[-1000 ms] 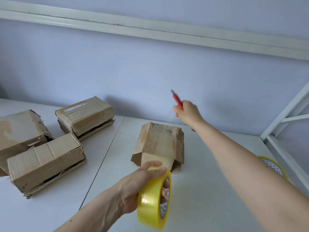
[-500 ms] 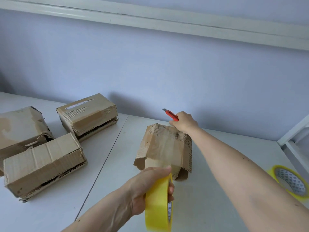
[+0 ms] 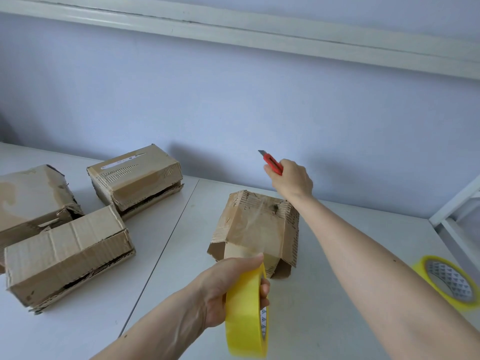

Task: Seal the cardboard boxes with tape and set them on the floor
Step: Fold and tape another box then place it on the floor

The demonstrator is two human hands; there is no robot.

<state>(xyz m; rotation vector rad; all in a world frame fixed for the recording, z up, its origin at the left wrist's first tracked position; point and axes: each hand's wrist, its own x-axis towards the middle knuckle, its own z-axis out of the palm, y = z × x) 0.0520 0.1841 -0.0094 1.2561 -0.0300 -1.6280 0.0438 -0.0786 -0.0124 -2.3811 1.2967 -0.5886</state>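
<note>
A worn cardboard box (image 3: 255, 227) lies on the white table (image 3: 324, 294) in front of me, with clear tape stretched over its top. My left hand (image 3: 226, 287) grips a yellow tape roll (image 3: 245, 311) at the box's near end. A thin strip of tape runs from the roll across the box. My right hand (image 3: 292, 179) holds a red utility knife (image 3: 271, 163) just above the box's far end, its blade pointing up and left.
Three more cardboard boxes sit at the left: one far back (image 3: 135, 178), one at the left edge (image 3: 33, 198) and one nearest (image 3: 67, 253). A second yellow tape roll (image 3: 448, 281) lies at the right. A white frame (image 3: 457, 211) stands at the far right.
My right hand dropped with the knife to the box's far edge, then rose a little again. My left hand stayed at the near end with the roll.
</note>
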